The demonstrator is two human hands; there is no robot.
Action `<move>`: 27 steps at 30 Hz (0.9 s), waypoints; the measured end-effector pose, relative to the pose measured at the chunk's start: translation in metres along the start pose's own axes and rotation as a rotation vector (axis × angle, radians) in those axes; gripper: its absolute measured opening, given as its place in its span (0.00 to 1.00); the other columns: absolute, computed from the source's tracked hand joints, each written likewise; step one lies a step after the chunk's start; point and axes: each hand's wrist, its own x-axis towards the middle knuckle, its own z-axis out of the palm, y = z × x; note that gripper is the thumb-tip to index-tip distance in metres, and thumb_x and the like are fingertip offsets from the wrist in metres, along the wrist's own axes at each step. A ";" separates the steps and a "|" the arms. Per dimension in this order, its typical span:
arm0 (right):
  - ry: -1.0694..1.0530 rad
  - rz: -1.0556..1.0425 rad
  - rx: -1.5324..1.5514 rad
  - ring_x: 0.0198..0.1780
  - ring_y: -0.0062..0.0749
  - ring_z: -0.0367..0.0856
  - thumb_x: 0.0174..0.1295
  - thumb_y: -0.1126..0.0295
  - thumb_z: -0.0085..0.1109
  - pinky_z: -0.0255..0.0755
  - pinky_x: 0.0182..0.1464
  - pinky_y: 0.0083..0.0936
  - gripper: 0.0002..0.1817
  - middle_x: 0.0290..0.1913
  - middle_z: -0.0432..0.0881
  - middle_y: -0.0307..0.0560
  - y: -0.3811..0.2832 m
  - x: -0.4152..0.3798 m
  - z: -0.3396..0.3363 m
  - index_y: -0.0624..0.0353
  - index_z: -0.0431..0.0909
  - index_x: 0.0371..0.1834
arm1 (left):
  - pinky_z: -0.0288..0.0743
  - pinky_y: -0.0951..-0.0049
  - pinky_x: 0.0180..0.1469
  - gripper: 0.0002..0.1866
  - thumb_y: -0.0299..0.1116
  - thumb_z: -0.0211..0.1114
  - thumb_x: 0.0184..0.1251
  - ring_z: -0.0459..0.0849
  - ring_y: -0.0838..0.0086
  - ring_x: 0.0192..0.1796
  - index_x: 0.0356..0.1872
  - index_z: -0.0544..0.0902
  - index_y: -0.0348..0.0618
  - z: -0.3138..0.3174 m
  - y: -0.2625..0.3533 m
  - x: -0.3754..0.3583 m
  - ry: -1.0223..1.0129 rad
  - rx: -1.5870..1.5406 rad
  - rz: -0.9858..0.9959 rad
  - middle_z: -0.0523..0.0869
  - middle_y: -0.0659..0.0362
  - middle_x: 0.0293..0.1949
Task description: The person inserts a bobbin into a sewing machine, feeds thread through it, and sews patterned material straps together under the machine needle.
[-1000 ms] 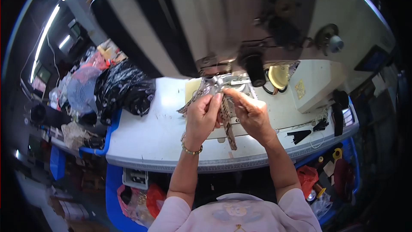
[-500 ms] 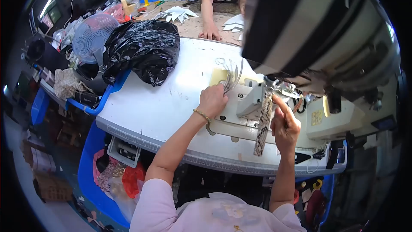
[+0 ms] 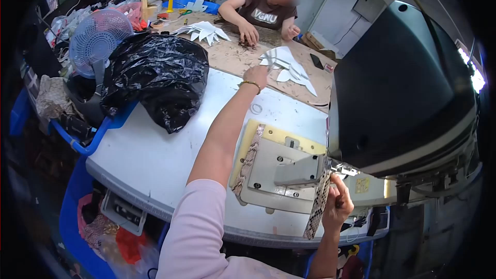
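A snakeskin-print strip (image 3: 319, 206) hangs from the needle area of the sewing machine (image 3: 297, 171) over its bed. My right hand (image 3: 338, 204) is beside it, fingers curled, index finger against the strip's upper end. Stretched far forward, my left hand (image 3: 257, 76) is at the border of the white table and the brown one. Thin greyish strips, partly blurred, run from its fingers over white pointed pieces (image 3: 287, 64). A second snakeskin-print strip (image 3: 250, 159) lies across the left side of the yellow plate (image 3: 310, 147).
A black plastic bag (image 3: 160, 75) and a fan (image 3: 101, 41) stand left. The machine's dark head (image 3: 408, 98) fills the right. Across the brown table (image 3: 222, 54) sits a co-worker (image 3: 266, 13), hands over small scraps. Blue bins (image 3: 75, 227) hold material below the table.
My left hand has moved from the machine bed forward to the white pieces, uncovering the second strip. My right hand stays at the hanging strip. The head view has shifted, showing more of the co-worker.
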 end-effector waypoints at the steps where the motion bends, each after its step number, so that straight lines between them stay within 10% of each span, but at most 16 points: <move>1: 0.004 0.004 0.021 0.34 0.16 0.74 0.61 0.78 0.50 0.66 0.36 0.11 0.13 0.39 0.78 0.45 0.001 -0.001 0.000 0.70 0.72 0.49 | 0.72 0.60 0.48 0.16 0.35 0.58 0.56 0.79 0.58 0.47 0.44 0.78 0.40 0.001 -0.006 0.006 -0.062 -0.005 -0.042 0.81 0.47 0.43; 4: 0.003 0.016 0.061 0.38 0.19 0.76 0.61 0.79 0.51 0.69 0.41 0.13 0.13 0.43 0.79 0.48 0.005 0.002 0.001 0.71 0.72 0.48 | 0.66 0.62 0.52 0.22 0.42 0.63 0.53 0.73 0.62 0.52 0.46 0.75 0.41 0.016 -0.016 -0.010 0.237 0.180 -0.113 0.77 0.52 0.47; 8: 0.112 -0.066 -0.059 0.16 0.08 0.63 0.61 0.79 0.51 0.51 0.17 0.09 0.07 0.20 0.72 0.34 0.005 0.005 0.007 0.67 0.76 0.41 | 0.64 0.63 0.45 0.25 0.47 0.67 0.48 0.70 0.63 0.46 0.43 0.72 0.42 0.014 -0.014 -0.050 0.531 0.294 0.123 0.74 0.53 0.37; 11: 0.060 -0.046 0.022 0.44 0.26 0.77 0.61 0.78 0.50 0.68 0.49 0.20 0.13 0.45 0.78 0.51 0.009 0.000 0.004 0.72 0.72 0.48 | 0.69 0.63 0.41 0.26 0.50 0.65 0.49 0.76 0.61 0.41 0.42 0.74 0.39 -0.016 0.008 -0.117 0.331 0.239 0.328 0.78 0.51 0.36; 13: 0.044 -0.009 0.053 0.43 0.23 0.76 0.61 0.79 0.50 0.68 0.47 0.18 0.13 0.46 0.78 0.50 0.004 -0.002 0.004 0.71 0.72 0.49 | 0.74 0.62 0.36 0.26 0.54 0.62 0.50 0.81 0.58 0.34 0.33 0.78 0.36 -0.050 0.032 -0.159 -0.352 0.121 0.067 0.82 0.49 0.29; 15: 0.027 0.010 0.058 0.41 0.20 0.76 0.61 0.80 0.49 0.68 0.43 0.13 0.14 0.46 0.78 0.49 0.002 -0.002 0.004 0.70 0.72 0.50 | 0.75 0.61 0.36 0.27 0.57 0.59 0.50 0.83 0.57 0.32 0.25 0.80 0.37 -0.059 0.033 -0.192 -0.580 0.202 0.170 0.82 0.48 0.23; 27: 0.005 -0.032 0.132 0.20 0.06 0.55 0.61 0.79 0.50 0.48 0.22 0.08 0.16 0.40 0.80 0.40 0.001 -0.001 0.007 0.70 0.70 0.53 | 0.73 0.60 0.40 0.11 0.35 0.54 0.53 0.80 0.53 0.34 0.25 0.80 0.38 -0.052 0.037 -0.164 -0.212 -0.201 0.170 0.82 0.47 0.29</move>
